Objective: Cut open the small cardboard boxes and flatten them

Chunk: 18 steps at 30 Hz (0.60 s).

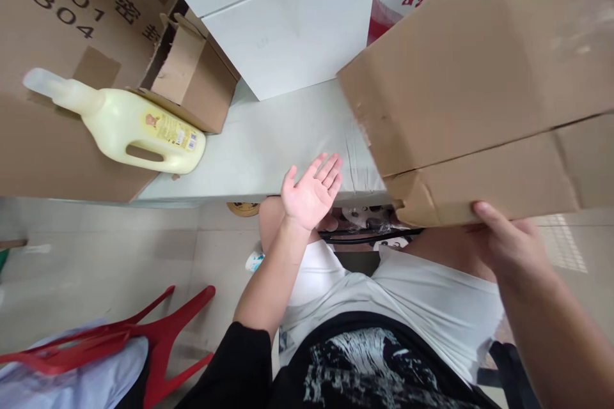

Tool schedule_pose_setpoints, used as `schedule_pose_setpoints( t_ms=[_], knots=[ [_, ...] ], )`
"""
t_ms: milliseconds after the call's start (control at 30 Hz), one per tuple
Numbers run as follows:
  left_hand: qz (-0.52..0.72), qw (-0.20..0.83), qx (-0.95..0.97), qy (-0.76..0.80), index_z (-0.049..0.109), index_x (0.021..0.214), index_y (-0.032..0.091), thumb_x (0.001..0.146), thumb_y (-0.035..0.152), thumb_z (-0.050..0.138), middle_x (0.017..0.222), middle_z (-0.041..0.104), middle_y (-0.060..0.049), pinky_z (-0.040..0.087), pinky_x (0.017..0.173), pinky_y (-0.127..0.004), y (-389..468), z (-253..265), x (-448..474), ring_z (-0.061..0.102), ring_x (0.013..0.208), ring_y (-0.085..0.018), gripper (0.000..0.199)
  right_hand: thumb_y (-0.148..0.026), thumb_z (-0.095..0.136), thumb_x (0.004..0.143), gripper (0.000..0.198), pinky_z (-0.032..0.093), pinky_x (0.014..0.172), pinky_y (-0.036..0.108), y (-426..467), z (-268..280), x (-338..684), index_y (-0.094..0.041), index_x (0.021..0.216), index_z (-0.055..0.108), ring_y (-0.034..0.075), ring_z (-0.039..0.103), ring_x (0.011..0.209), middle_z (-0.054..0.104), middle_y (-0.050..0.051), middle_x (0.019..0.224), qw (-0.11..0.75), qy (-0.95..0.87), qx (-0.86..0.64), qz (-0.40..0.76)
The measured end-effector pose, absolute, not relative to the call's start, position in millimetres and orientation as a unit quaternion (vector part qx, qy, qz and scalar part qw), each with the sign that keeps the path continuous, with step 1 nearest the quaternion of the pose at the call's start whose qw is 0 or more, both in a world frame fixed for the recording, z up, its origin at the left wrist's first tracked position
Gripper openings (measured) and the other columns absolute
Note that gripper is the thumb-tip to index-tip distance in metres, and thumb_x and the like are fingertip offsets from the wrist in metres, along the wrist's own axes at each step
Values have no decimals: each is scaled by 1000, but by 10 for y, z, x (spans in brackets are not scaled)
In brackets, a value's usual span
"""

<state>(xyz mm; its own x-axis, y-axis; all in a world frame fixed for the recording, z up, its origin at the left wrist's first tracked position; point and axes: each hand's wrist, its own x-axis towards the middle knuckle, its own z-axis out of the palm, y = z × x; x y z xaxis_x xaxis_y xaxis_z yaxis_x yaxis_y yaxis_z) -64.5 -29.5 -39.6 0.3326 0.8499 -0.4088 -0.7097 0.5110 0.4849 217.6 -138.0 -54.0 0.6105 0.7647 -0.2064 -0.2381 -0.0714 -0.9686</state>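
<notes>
My right hand [515,246] grips the lower edge of a large flattened cardboard piece [460,89], its thumb on the near face and its other fingers hidden behind. Creases run across the cardboard, and it is tilted up at the right over the table's front edge. My left hand [311,192] is palm up with its fingers stretched out, holding nothing. It hovers by the front edge of the cloth-covered table [297,134], apart from the cardboard.
A pale yellow bottle [144,128] lies on its side at the left, beside a small open carton [192,77] and a large printed cardboard box [57,140]. White boxes [292,32] stand at the back. A red plastic chair [163,339] is at the lower left.
</notes>
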Motion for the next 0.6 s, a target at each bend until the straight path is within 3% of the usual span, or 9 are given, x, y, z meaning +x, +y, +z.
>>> schedule_pose_setpoints(
  t_ms=[100,167,267,367,467,600],
  knots=[
    [483,807,131,314,66,122,19,97,46,40,146,63,-10,36,127,-38,-306,-385,-665,36,156,-23,45,-30,88,47,50,56,102,49,-1312,-406,2284,-25,93,68,26,70,105,74,2,100,690,-210,-600,346],
    [482,806,148,311,65,123,21,96,37,42,148,61,-9,32,129,-40,-321,-367,-669,31,158,-23,40,-26,84,44,57,50,110,56,-1274,-336,2316,-28,99,67,30,66,118,73,3,114,705,-221,-591,324],
    [472,812,172,296,63,128,26,95,32,41,155,55,-5,29,130,-54,-346,-308,-678,24,161,-26,40,-23,80,44,59,44,114,61,-1249,-288,2336,-29,101,67,33,62,125,69,3,125,719,-238,-579,301],
    [461,817,195,286,53,139,43,95,15,39,164,44,6,29,122,-72,-367,-220,-685,23,161,-28,54,-21,77,45,58,41,116,61,-1257,-292,2340,-29,102,68,33,60,127,66,2,130,722,-248,-571,302],
    [457,811,209,300,45,142,56,87,-5,37,165,39,14,32,118,-75,-379,-134,-677,28,159,-26,82,-22,80,44,60,43,115,60,-1272,-307,2331,-29,102,67,33,59,128,66,2,132,721,-257,-566,305],
    [475,785,194,347,47,140,59,82,-12,38,161,44,12,41,113,-75,-388,-58,-654,34,156,-29,92,-23,81,49,51,44,113,59,-1285,-312,2307,-27,98,68,34,60,128,67,5,129,722,-247,-571,303]
  ],
)
